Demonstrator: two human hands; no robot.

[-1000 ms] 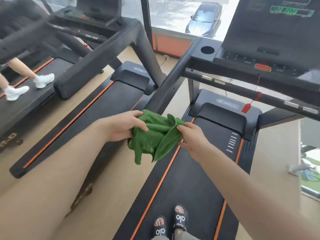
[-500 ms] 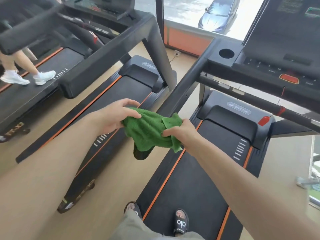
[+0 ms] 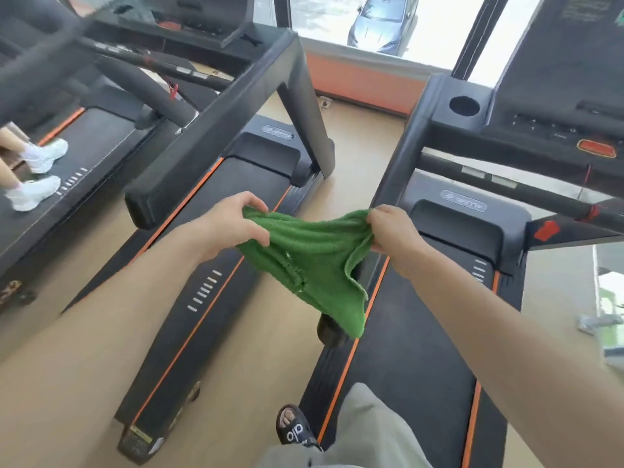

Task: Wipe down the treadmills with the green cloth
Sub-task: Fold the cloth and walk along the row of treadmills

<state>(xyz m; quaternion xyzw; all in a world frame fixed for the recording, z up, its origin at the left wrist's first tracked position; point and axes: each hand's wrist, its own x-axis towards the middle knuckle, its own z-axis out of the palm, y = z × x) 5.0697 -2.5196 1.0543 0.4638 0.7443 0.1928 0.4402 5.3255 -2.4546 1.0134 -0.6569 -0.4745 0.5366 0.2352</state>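
We look down at our own two bare arms, reaching out over a row of black treadmills with orange stripes. Between our hands hangs the green cloth [image 3: 314, 261], stretched in the air above the gap between two machines. Our left hand [image 3: 233, 228] pinches one upper corner; our right hand [image 3: 391, 231] grips the opposite corner, fingers curled around it.

The cloth looks soft, light and limp, a terry weave that sags in the middle and droops to a point. A small ragged hole shows near its centre, so we judge it best held by bunching it in the palm, away from that tear.

The near treadmill [image 3: 405, 383] runs off the bottom edge. Its console [image 3: 557, 96] is cut off at the right, the display unreadable. Someone's white trainers [image 3: 37, 177] at far left are blurred.
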